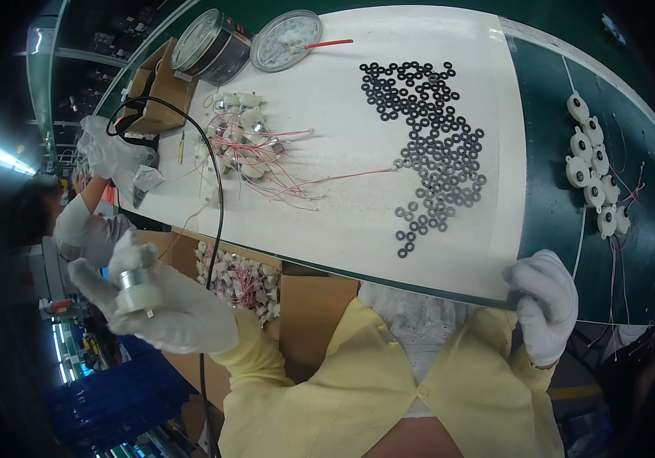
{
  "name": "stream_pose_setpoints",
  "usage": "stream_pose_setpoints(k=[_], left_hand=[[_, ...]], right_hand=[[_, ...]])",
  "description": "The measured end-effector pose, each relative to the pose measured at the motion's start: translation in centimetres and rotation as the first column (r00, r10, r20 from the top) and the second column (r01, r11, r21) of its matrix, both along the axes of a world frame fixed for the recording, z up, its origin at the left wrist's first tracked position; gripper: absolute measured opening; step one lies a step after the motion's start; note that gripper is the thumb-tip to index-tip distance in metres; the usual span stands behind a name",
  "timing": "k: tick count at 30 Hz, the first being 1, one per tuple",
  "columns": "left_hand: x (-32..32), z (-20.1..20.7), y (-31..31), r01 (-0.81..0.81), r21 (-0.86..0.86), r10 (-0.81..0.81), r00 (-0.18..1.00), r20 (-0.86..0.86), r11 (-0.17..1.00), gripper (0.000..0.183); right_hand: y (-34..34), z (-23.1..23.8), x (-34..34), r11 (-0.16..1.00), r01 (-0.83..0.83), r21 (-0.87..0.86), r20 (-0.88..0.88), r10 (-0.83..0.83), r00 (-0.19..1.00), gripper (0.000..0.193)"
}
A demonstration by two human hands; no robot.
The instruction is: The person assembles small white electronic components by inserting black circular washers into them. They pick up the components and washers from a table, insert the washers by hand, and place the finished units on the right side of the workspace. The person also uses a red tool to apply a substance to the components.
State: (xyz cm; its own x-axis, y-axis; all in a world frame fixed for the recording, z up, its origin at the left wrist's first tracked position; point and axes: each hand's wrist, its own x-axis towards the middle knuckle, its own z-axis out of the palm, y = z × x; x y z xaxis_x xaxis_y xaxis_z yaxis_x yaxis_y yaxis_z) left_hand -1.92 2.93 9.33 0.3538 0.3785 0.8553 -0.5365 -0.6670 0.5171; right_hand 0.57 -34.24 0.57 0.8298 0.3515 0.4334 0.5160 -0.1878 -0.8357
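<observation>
White plastic and metal, the motor (pixel 139 291) is held in the half-curled left hand (pixel 182 309), off the surface's (pixel 304 229) near edge; probably light, stiff, best gripped by its can (pixel 135 278). The right hand (pixel 545 301) is curled at that edge, grip unclear.

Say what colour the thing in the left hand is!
The thing is white and silver, in the head view.

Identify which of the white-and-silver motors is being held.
The motor in the gloved left hand; the others lie on the table or in the cardboard box.
</observation>
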Motion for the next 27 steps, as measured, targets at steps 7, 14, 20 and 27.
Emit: stream_pose_setpoints(k=[7, 14, 20, 27], left_hand=[[-0.7, -2.2, -0.1, 0.585, -0.363, -0.644, 0.763, -0.056, 0.725, 0.042], [0.0, -2.2, -4.3, 0.137, -0.976, -0.962, 0.193, 0.192, -0.167, 0.069], [-1.4, -4.0, -3.6, 0.159, -0.948, -0.952, 0.094, 0.292, -0.275, 0.049], [-1.1, -5.3, -4.6, 0.302, -0.729, -0.743, 0.533, -0.405, 0.614, 0.039]], right_hand=[[-0.1, 0.1, 0.1, 1.000, -0.019, 0.012, 0.035, 0.019, 0.999, 0.037], [-0.6, -0.1, 0.2, 0.998, -0.065, -0.007, 0.025, 0.065, 0.998, 0.039], [-0.8, -0.4, 0.3, 0.995, -0.095, -0.010, 0.039, 0.096, 0.995, 0.042], [-0.6, -0.1, 0.4, 0.995, -0.104, 0.000, 0.021, 0.104, 0.994, 0.040]])
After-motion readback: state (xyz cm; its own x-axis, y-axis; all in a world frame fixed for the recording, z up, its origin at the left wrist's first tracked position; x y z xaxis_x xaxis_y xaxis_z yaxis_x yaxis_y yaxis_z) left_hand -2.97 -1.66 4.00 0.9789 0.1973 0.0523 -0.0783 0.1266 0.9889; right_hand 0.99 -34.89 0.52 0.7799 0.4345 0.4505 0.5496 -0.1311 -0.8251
